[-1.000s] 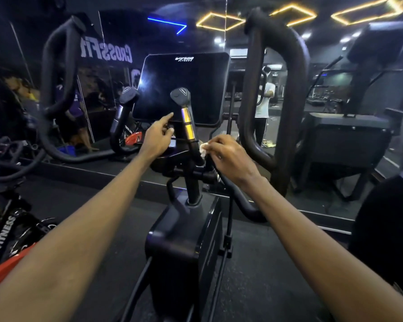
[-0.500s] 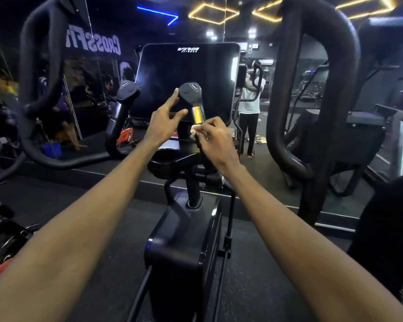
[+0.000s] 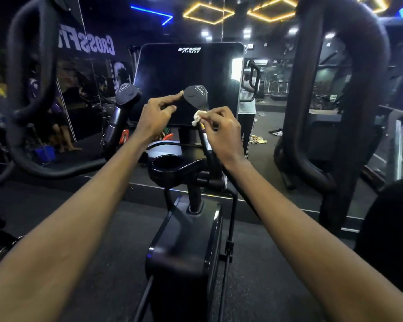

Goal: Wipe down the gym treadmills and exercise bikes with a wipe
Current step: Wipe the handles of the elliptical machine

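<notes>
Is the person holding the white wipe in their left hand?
No, the right hand pinches the wipe against the handle, while the left hand only touches the handle's cap.

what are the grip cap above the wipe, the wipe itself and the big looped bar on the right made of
Grip cap: probably matte grey plastic or rubber; dull, smoothly moulded.
Wipe: thin white tissue or cloth, unclear which; it crumples softly in the right hand.
Looped bar: seemingly a foam- or rubber-sleeved tube; thick, matte, no glints.
</notes>
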A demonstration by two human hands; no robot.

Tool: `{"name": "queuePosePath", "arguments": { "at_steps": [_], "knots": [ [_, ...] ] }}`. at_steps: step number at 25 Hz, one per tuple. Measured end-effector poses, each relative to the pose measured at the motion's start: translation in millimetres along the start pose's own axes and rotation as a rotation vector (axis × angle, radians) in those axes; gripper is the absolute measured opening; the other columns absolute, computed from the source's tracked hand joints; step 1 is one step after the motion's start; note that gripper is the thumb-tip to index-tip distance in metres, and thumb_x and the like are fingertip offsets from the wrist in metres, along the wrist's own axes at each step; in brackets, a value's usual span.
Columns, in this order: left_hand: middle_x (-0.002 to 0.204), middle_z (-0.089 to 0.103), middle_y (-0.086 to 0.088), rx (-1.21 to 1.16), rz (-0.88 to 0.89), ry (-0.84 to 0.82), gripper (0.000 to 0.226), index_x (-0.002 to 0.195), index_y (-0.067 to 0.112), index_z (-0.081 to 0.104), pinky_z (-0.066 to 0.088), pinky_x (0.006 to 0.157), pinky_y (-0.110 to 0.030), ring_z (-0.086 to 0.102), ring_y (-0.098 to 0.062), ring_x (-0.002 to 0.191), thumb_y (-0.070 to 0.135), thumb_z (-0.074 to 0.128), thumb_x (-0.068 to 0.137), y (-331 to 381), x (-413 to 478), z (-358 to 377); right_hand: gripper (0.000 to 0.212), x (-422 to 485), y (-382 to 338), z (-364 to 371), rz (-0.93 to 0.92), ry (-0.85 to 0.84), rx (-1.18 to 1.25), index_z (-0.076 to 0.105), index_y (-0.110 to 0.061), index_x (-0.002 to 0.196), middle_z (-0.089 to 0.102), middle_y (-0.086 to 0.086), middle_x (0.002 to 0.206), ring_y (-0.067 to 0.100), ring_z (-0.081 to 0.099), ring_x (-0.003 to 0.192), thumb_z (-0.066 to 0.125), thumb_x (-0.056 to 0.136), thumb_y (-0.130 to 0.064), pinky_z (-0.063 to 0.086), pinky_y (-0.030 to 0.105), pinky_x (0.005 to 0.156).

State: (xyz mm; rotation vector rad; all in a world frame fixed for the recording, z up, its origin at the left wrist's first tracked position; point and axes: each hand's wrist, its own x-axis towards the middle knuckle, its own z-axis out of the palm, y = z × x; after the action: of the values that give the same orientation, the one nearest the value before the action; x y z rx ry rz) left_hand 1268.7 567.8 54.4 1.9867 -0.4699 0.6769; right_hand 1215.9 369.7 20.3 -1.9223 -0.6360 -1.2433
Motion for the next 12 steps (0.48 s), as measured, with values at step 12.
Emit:
{"name": "queuePosePath", "arguments": {
  "at_steps": [12],
  "knots": [
    [0.124,0.068,0.001,-0.160,0.007,-0.119,0.058,0.128,0.013,0.066,0.039,0.103,-0.019,0.058,-0.001,0.118,0.005,0.039,0.076,14.6,0.9,-8.7,0.020,44.0,0.1,13.5,-0.099,-0.022,-0.142,0.073,-0.004,0.108,0.059,0.003,0.104,0.007,0.046,0.099,0.059,0.094,-0.008,0.028,-0.004,0.087]
  ]
}}
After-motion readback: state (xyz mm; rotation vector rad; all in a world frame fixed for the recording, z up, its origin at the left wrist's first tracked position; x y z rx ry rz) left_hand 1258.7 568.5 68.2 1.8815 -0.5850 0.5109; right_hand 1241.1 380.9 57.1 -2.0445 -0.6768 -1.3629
